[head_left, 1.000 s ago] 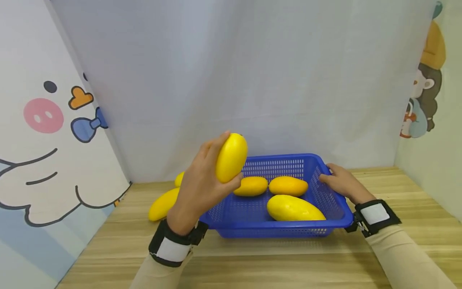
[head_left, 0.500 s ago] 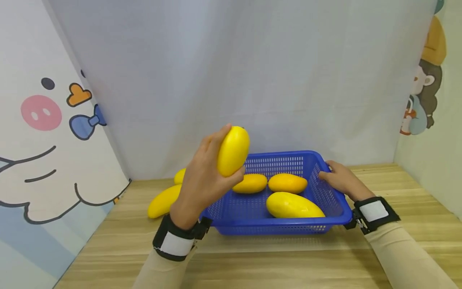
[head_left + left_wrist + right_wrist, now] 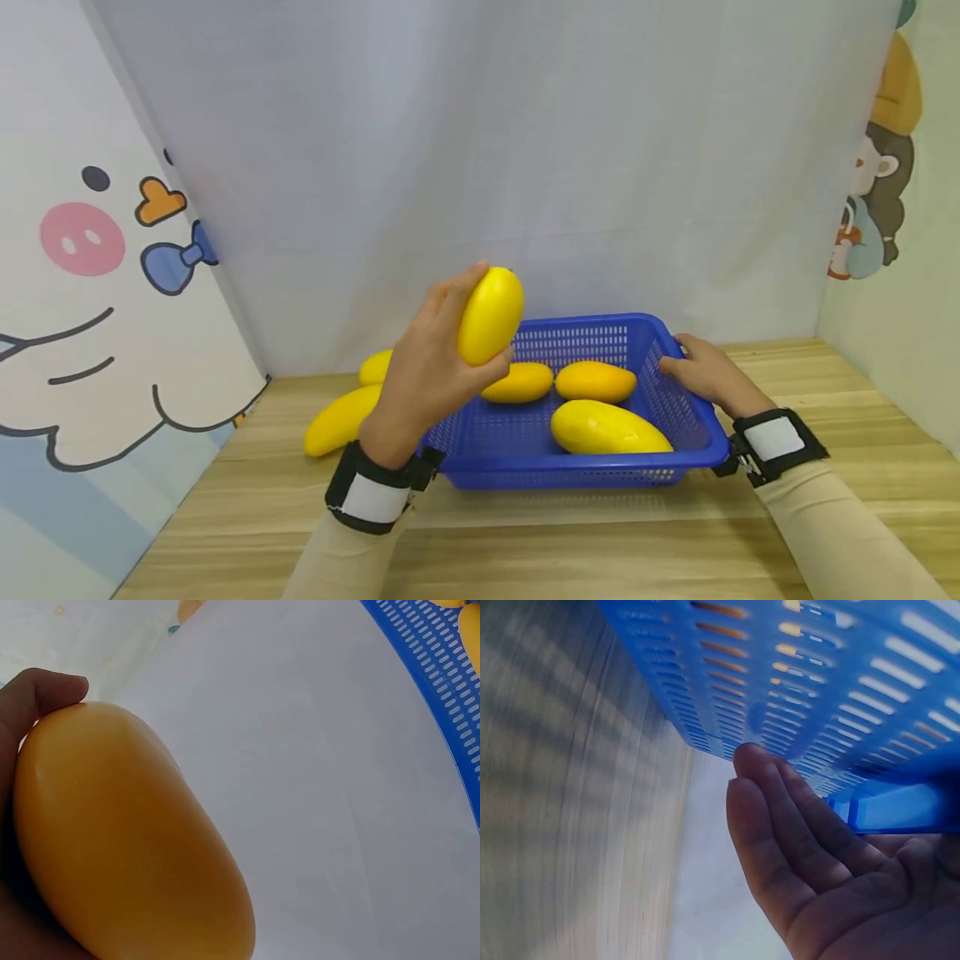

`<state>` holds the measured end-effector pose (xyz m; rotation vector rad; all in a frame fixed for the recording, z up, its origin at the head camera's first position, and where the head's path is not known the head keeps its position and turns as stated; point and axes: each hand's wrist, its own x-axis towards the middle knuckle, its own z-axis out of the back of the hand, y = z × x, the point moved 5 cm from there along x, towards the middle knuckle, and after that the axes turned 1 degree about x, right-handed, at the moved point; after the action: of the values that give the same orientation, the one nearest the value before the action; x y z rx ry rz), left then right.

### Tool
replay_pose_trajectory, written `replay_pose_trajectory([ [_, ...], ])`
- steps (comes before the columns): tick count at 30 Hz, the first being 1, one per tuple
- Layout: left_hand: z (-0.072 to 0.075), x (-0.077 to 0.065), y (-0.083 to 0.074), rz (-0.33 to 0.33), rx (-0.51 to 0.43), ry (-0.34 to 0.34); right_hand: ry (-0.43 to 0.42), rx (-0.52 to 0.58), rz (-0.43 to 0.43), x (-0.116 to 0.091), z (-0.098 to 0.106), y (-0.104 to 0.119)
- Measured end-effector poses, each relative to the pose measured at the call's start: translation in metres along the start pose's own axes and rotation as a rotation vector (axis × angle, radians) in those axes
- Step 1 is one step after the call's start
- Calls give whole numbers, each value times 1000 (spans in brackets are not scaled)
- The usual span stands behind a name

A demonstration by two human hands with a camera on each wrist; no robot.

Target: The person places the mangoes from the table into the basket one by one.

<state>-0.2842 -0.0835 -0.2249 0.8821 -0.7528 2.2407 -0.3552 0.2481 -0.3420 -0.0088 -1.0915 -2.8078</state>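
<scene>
My left hand (image 3: 423, 358) grips a smooth yellow mango (image 3: 491, 317), held upright above the left side of the blue plastic basket (image 3: 570, 461). In the left wrist view the same mango (image 3: 127, 840) fills the lower left, with one fingertip on its top end. At the basket's right end my right hand (image 3: 708, 372) holds the rim, thumb inside. The right wrist view shows its fingers (image 3: 757, 817) under the rim along the outer wall. Two orange-yellow mangoes (image 3: 596, 382) and a larger yellow one (image 3: 609, 427) lie in the basket; the left orange one is partly hidden.
Two more yellow mangoes (image 3: 343, 421) lie on the wooden table (image 3: 525, 542), left of the basket and partly behind my left hand. A pale curtain (image 3: 525, 150) hangs behind, and printed panels (image 3: 60, 333) stand at both sides.
My left hand has shifted slightly up and to the right with the mango in its grip. The right hand stays on the basket rim, and the basket keeps its place.
</scene>
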Motion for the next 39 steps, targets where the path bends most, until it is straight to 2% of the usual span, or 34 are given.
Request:
replay_pose_trajectory([
  [12, -13, -3, 3, 29, 23, 49, 5, -7, 1, 0, 0, 1],
  [19, -16, -1, 2, -2, 71, 84, 11, -8, 0, 0, 1, 2],
  [29, -24, 6, 2, -20, 136, 177, 7, 2, -2, -1, 0, 2],
  [39, -38, 11, 7, -14, 156, 283, 10, 19, -1, -1, 0, -1],
])
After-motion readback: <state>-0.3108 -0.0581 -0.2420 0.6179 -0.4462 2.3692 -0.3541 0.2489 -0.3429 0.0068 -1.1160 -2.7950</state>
